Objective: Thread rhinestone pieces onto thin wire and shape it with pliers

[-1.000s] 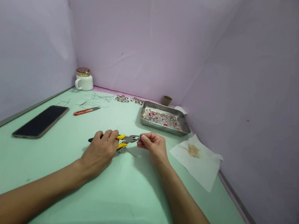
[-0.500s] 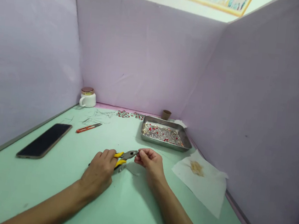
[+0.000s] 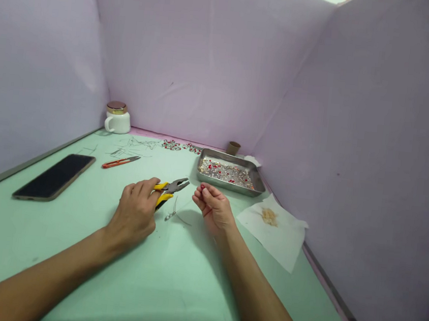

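My left hand (image 3: 137, 212) is wrapped round the yellow-handled pliers (image 3: 174, 186), whose jaws stand apart and point to the right. Between the thumb and fingertips of my right hand (image 3: 215, 206) is a small red bead (image 3: 202, 186). A gap separates the plier jaws from this bead. On the green table below the pliers lies a thin wire piece with pale beads (image 3: 170, 216), touched by neither hand. Beyond my right hand sits a metal tray (image 3: 231, 185) with many loose red, clear and gold beads in it.
A phone (image 3: 55, 177) and orange thread snips (image 3: 120, 162) lie at left. Behind them are cut wires (image 3: 131, 153), a lidded white mug (image 3: 118, 121) and red beaded pieces (image 3: 171, 145). A brown cup (image 3: 233, 147) stands behind the tray. White paper (image 3: 286, 239) holds a tan pile (image 3: 269, 217).
The plier jaws have come away from my right fingertips and opened. The red bead and the beaded wire piece now show more plainly. The whole view has tilted downward.
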`<move>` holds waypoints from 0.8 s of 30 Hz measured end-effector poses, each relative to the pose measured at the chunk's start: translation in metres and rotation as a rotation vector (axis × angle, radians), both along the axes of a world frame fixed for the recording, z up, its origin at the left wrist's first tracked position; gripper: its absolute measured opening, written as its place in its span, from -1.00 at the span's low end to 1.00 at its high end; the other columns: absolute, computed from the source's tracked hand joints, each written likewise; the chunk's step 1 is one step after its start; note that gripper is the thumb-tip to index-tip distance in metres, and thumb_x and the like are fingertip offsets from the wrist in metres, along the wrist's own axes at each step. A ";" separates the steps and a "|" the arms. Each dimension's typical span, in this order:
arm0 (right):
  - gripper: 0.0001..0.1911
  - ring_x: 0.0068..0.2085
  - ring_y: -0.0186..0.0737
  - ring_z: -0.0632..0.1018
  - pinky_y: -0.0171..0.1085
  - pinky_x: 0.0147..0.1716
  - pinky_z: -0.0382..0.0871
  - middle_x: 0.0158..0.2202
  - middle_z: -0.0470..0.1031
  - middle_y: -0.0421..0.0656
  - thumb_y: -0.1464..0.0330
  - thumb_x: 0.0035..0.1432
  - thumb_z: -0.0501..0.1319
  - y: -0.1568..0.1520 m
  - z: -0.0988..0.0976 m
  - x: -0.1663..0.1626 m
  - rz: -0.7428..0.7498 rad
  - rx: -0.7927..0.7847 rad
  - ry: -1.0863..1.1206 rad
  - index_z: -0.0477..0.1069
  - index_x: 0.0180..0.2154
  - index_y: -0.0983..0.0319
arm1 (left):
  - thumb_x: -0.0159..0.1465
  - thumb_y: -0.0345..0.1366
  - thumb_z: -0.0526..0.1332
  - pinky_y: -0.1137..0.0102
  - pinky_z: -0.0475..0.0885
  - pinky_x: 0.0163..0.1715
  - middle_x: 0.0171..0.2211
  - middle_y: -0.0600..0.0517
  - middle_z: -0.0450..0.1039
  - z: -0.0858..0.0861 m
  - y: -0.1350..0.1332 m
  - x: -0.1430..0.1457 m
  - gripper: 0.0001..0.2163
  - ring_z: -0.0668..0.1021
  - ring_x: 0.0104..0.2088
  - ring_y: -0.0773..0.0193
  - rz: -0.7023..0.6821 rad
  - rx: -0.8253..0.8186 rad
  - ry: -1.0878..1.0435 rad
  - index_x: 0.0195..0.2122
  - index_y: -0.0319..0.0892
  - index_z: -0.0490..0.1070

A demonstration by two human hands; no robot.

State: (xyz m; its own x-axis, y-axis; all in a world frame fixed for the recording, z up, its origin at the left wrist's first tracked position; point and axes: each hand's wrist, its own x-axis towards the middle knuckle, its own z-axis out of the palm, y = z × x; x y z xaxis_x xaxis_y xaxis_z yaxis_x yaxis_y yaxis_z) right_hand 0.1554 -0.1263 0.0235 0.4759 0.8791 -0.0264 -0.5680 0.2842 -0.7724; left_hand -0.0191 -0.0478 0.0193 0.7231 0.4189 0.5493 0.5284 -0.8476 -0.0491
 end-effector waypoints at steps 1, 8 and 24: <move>-0.72 -0.46 -0.37 0.49 -0.36 -0.36 0.43 -0.50 0.47 -0.23 0.39 -0.37 0.40 0.000 0.000 0.000 0.002 -0.004 -0.002 0.44 -0.48 0.26 | -0.08 -0.62 0.00 0.15 0.23 -0.18 -0.02 -0.22 0.23 -0.001 -0.001 0.000 -0.55 0.31 -0.10 0.01 -0.010 0.022 -0.001 -0.13 -0.32 0.32; -0.76 -0.53 -0.37 0.47 -0.33 -0.44 0.44 -0.58 0.44 -0.23 0.30 -0.28 0.36 0.000 -0.003 -0.003 0.005 -0.040 -0.190 0.45 -0.47 0.28 | -0.13 -0.62 0.00 0.05 0.13 -0.09 0.04 -0.26 0.17 -0.001 -0.008 0.002 -0.52 0.26 -0.03 -0.03 -0.048 0.070 0.047 -0.11 -0.33 0.31; -0.79 -0.60 -0.34 0.46 -0.29 -0.51 0.44 -0.65 0.45 -0.21 0.29 -0.23 0.31 -0.003 -0.003 0.002 -0.071 -0.145 -0.486 0.45 -0.51 0.31 | -0.09 -0.63 -0.01 0.13 0.20 -0.22 -0.02 -0.27 0.24 0.000 -0.011 0.002 -0.60 0.30 -0.08 -0.03 -0.022 0.175 0.134 -0.20 -0.35 0.35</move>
State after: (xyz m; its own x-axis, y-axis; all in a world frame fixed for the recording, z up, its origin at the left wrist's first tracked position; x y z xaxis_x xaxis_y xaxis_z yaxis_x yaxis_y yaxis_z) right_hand 0.1572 -0.1298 0.0204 0.5216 0.8481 0.0930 -0.1168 0.1790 -0.9769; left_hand -0.0167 -0.0588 0.0196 0.8023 0.3086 0.5109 0.4884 -0.8314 -0.2649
